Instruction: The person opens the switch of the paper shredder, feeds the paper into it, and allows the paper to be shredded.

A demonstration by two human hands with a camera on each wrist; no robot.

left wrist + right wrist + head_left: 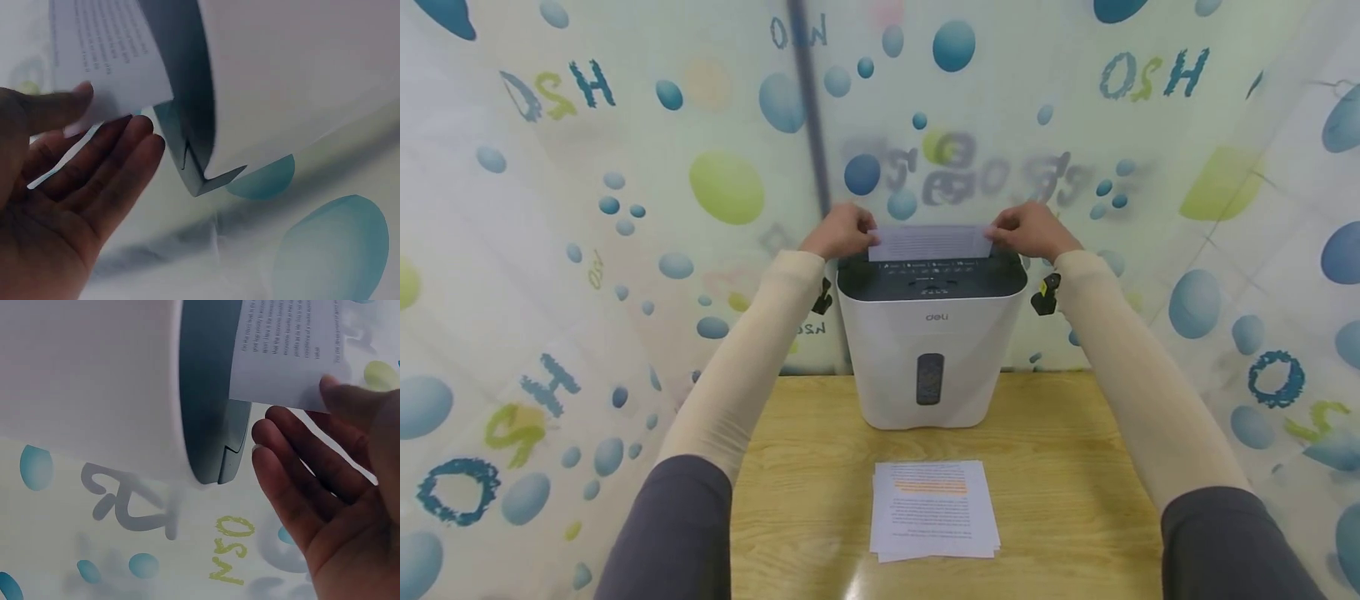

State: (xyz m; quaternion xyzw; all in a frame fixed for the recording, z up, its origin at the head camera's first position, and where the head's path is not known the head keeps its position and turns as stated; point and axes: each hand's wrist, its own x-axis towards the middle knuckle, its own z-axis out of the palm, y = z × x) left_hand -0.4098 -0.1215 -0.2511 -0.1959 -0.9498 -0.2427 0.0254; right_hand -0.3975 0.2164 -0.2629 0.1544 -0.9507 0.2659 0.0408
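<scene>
A printed sheet of paper (pixel 931 242) stands upright at the dark top of a white paper shredder (pixel 887 342), its lower edge at the feed slot. My left hand (pixel 841 231) pinches the sheet's left edge between thumb and fingers. At the opposite edge, my right hand (pixel 1032 229) pinches it the same way. In the left wrist view the thumb lies over the paper (pixel 119 75), the other fingers behind it. The right wrist view shows the thumb on the printed paper (pixel 284 369), with the remaining fingers loosely spread below.
A small stack of printed sheets (pixel 934 510), the top one with orange highlighted lines, lies on the wooden table (pixel 805 475) in front of the shredder. A patterned curtain (pixel 647 208) hangs close behind the shredder and along both sides.
</scene>
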